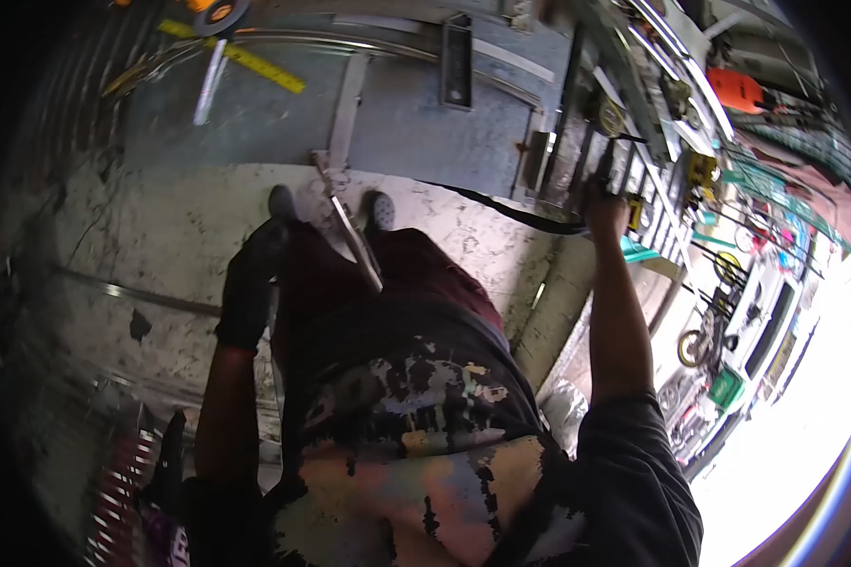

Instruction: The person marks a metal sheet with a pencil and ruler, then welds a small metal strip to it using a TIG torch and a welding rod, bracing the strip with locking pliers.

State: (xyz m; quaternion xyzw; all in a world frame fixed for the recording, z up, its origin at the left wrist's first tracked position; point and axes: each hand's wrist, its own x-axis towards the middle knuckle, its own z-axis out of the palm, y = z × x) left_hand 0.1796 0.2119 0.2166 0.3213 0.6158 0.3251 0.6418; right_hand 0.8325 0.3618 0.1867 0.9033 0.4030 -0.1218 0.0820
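My left hand (249, 283), in a dark glove, hangs low beside my left leg; its fingers blend into shadow, so whether it grips anything is unclear. My right hand (609, 214) is bare and reaches forward to the right, closed round a black tool (614, 170) with its front end near a small round brass-coloured part (610, 117). A black strap or cable (510, 214) curves leftward from near that hand. Between my feet a narrow metal bar (357, 244) slants over my legs, touching neither hand.
Ahead lies a grey metal panel (425, 142) with a rectangular channel piece (457, 61). A yellow measuring tape (265, 71) is at upper left. Metal rails (666, 85) and an orange object (735, 91) stand right. A long metal profile (151, 297) lies on the left floor.
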